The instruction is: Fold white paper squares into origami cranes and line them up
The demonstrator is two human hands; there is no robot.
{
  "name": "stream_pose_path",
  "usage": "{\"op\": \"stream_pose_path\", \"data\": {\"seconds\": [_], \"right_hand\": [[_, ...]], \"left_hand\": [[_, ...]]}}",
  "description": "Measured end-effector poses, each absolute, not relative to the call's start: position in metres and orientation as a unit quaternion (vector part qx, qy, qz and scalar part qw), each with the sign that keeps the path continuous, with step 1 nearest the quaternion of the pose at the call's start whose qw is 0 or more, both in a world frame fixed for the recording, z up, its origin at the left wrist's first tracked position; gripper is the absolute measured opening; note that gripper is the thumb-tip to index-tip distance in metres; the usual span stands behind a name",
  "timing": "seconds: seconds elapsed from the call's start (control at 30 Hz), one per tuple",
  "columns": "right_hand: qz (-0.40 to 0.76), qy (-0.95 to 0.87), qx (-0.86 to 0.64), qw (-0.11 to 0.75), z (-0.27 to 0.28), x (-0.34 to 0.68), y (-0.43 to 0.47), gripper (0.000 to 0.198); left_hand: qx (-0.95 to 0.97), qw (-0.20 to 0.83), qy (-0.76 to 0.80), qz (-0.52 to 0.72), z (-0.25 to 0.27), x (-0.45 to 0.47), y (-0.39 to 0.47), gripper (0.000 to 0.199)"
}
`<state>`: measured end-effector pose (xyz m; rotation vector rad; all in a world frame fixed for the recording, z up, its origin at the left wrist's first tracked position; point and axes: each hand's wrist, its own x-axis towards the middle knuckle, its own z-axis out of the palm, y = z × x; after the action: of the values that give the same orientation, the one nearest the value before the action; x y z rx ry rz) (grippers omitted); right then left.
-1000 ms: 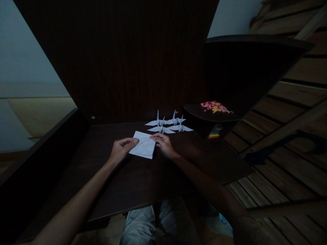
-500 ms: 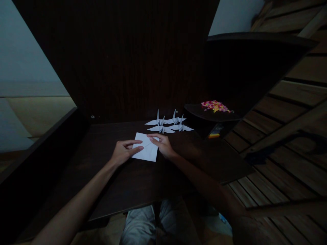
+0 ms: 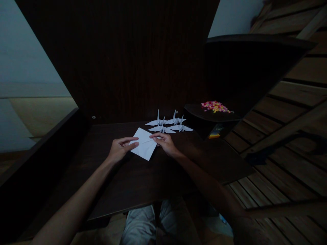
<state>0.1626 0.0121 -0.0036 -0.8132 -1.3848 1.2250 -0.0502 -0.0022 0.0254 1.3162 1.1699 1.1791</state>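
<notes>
A white square of folded paper (image 3: pixel 143 146), with a crease running across it, is held between my two hands above the dark desk. My left hand (image 3: pixel 119 148) pinches its left corner, thumb on top. At the opposite corner my right hand (image 3: pixel 166 143) grips the paper between thumb and fingers. Just beyond it, several white paper cranes (image 3: pixel 162 129) stand close together with wings spread, near the back panel.
A small corner shelf (image 3: pixel 194 110) at the right bears a heap of small pink, red and yellow pieces (image 3: pixel 214 106). Below it leans a dark packet with a rainbow-coloured edge (image 3: pixel 216 132). A raised side board (image 3: pixel 38 143) bounds the desk (image 3: pixel 122 190) on the left.
The paper has turned clockwise, so one corner now points toward me. My left hand has shifted slightly left, and my right hand slightly right. The cranes have stayed put.
</notes>
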Motion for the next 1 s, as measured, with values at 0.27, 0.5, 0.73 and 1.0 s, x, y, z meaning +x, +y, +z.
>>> {"op": "stream_pose_path", "data": {"seconds": [0.27, 0.5, 0.73, 1.0], "right_hand": [[0.550, -0.498, -0.344, 0.575, -0.013, 0.151, 0.012, 0.030], [0.545, -0.472, -0.337, 0.606, -0.013, 0.151, 0.014, 0.033], [0.564, -0.457, -0.325, 0.606, -0.012, 0.149, 0.013, 0.033], [0.585, -0.457, -0.321, 0.588, -0.010, 0.147, 0.010, 0.035]], "left_hand": [[0.535, 0.500, 0.424, 0.534, 0.020, -0.056, 0.000, 0.030], [0.605, 0.581, 0.309, 0.449, 0.019, -0.052, -0.009, 0.074], [0.583, 0.562, 0.343, 0.477, 0.016, -0.044, -0.009, 0.083], [0.584, 0.467, 0.431, 0.505, 0.029, -0.043, -0.013, 0.056]]}}
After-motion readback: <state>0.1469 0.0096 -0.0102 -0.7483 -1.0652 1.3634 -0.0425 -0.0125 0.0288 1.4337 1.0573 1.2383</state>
